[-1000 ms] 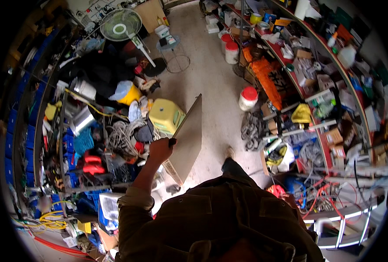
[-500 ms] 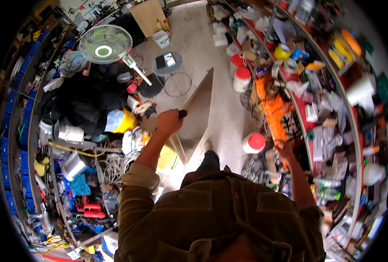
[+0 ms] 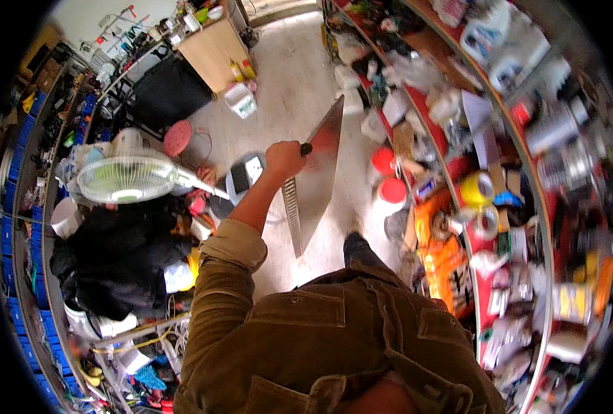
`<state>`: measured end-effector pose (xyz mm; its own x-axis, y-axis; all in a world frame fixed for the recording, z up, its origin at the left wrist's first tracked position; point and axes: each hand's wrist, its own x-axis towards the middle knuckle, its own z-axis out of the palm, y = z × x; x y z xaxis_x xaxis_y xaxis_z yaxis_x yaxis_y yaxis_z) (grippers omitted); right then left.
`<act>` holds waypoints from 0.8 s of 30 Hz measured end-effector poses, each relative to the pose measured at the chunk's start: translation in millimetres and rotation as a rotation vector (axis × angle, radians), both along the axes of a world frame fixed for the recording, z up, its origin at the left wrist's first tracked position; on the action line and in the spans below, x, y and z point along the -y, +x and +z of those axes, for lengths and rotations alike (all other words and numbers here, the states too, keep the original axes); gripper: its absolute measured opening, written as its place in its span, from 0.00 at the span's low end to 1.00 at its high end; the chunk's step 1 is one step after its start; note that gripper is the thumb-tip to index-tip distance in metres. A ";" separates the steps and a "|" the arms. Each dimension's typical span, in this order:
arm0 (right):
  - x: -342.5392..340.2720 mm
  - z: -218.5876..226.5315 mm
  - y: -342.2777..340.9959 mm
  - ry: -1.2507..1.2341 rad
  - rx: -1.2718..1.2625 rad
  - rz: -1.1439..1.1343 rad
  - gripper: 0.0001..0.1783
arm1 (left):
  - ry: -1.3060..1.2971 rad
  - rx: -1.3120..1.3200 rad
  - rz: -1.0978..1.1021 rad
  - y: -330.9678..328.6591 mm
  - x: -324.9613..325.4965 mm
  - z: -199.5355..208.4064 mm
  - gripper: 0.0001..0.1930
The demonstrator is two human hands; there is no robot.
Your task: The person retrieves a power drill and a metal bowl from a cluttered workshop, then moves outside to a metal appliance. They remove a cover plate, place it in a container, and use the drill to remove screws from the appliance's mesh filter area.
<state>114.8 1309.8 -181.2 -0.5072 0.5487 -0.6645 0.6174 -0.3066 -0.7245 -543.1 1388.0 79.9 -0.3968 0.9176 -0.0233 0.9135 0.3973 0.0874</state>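
Note:
My left hand (image 3: 284, 163) is wrapped round the black-ended handle of a large notched trowel (image 3: 318, 186). Its broad metal blade hangs over the floor, on edge and tilted, with a row of teeth along the left edge and a pointed far end. My left sleeve is rolled up to the forearm. Out of sight is my right hand; only the jacket shows on that side.
A standing fan (image 3: 126, 178) leans in from the left, beside a heap of black cloth (image 3: 113, 257). Shelves crowded with containers line the right, with red-lidded tubs (image 3: 392, 191) and an orange bag (image 3: 439, 241) below. A white bucket (image 3: 241, 101) stands ahead on the concrete floor (image 3: 286, 62).
The view has moved forward along the aisle. My left hand has carried the trowel forward, its blade turned more upright. My right hand, seen earlier beside the orange bag, has left the view.

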 end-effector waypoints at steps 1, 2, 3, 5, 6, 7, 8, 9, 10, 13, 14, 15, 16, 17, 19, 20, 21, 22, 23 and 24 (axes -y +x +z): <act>-42.0 -34.4 -15.7 -0.056 0.008 -0.181 0.09 | 0.028 0.000 -0.027 -11.0 -57.0 13.6 0.13; -90.5 -32.5 -52.7 -0.129 0.058 -0.283 0.11 | 0.035 0.039 0.026 -49.2 -71.2 8.4 0.13; -147.3 29.6 -151.7 0.341 0.268 0.337 0.18 | -0.023 -0.001 0.098 -87.3 -75.6 15.5 0.12; -244.4 68.8 -220.3 0.628 0.211 0.296 0.23 | -0.036 0.010 0.104 -130.7 -141.6 35.9 0.13; -292.7 52.9 -249.0 0.728 0.134 0.222 0.17 | 0.005 0.020 0.085 -150.1 -171.7 40.5 0.13; -335.6 125.4 -364.0 0.770 0.012 0.276 0.16 | 0.009 -0.028 0.147 -197.8 -180.2 44.6 0.13; -369.2 133.7 -394.2 0.758 -0.104 0.219 0.18 | 0.026 -0.032 0.143 -214.2 -205.3 50.4 0.13; -396.9 158.7 -437.1 0.523 -0.072 0.126 0.18 | 0.018 -0.005 0.149 -233.3 -227.8 59.0 0.13; -426.4 162.7 -475.6 0.539 -0.193 0.132 0.18 | 0.022 0.012 0.155 -254.1 -251.4 71.4 0.13; -503.4 160.9 -581.8 0.548 -0.256 0.280 0.18 | 0.031 0.020 0.156 -328.9 -319.1 83.1 0.12; -524.8 161.7 -612.6 0.541 -0.225 0.350 0.18 | 0.030 0.015 0.154 -355.2 -339.9 83.5 0.12; -542.3 160.7 -633.4 0.515 -0.094 0.387 0.18 | 0.039 0.017 0.156 -381.3 -358.4 72.8 0.12; -573.0 114.7 -634.8 0.475 -0.164 0.331 0.18 | 0.091 0.017 0.140 -410.7 -391.1 66.3 0.11; -607.3 69.0 -626.8 0.440 -0.221 0.273 0.17 | 0.147 0.032 0.118 -435.8 -430.2 64.1 0.11; -617.6 90.7 -663.0 0.674 -0.138 0.318 0.16 | 0.087 0.037 0.175 -490.4 -465.0 55.4 0.10; -630.8 93.7 -667.4 0.525 -0.082 0.272 0.16 | 0.102 0.040 0.169 -513.3 -492.1 55.8 0.10; -645.0 87.5 -667.0 0.377 -0.032 0.219 0.17 | 0.117 0.035 0.158 -537.5 -519.5 53.1 0.10; -659.3 82.9 -667.1 0.359 0.047 0.244 0.16 | 0.084 0.029 0.147 -563.9 -542.6 51.4 0.10; -676.6 74.0 -676.6 0.352 0.121 0.271 0.16 | 0.064 0.018 0.139 -592.4 -567.0 44.9 0.10; -691.1 72.0 -697.5 0.284 0.148 0.270 0.16 | 0.041 0.005 0.142 -623.3 -589.1 37.3 0.11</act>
